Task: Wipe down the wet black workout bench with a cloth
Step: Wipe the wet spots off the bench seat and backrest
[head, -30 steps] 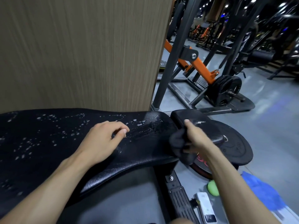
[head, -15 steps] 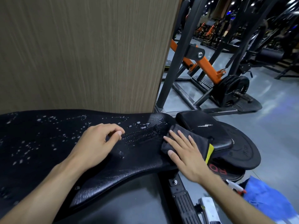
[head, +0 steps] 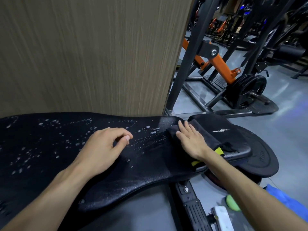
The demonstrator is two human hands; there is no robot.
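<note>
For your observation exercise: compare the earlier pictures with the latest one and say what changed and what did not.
The right hand, which gripped the bunched cloth off the bench's end, spread it flat and now presses it farther across the wet pad with straight fingers. The left hand stayed resting curled on the bench; the droplets beside it remain.

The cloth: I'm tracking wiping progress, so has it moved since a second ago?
Yes. The cloth went from hanging off the bench's near edge to lying flat on top under the right hand, near the seat gap.
</note>
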